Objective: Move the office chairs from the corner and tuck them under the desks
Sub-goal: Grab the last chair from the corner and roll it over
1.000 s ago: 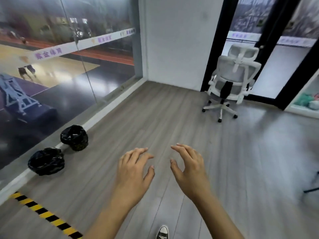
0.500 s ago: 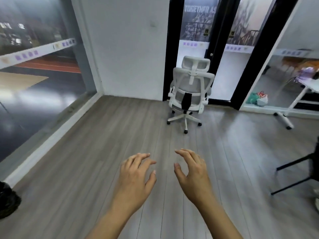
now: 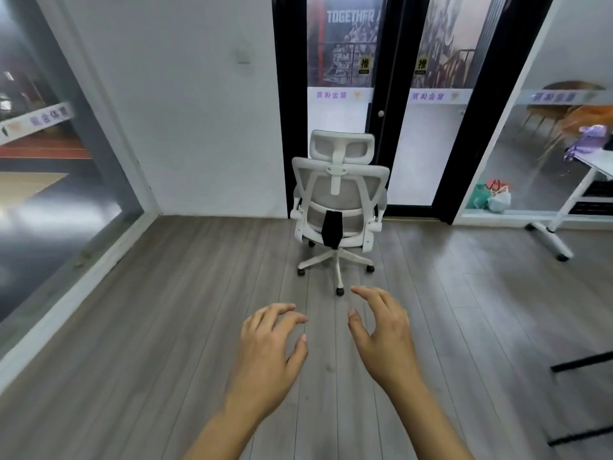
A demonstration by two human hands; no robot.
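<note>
Left hand (image 3: 268, 351) and right hand (image 3: 381, 336) extended forward, palms down, fingers loosely curved, each grip released and empty. White mesh-backed swivel office chair (image 3: 338, 210) ahead by black-framed glass doors (image 3: 381, 104), now nearer and more centred than before.

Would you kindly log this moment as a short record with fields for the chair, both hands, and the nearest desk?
chair: white office chair on castors, its back toward the camera, standing before the black-framed glass doors
left hand: fingers relaxed, holding nothing, short of the chair
right hand: fingers relaxed, holding nothing, short of the chair
desk: white desk at the right edge, only partly visible
floor: grey wood planks
</note>
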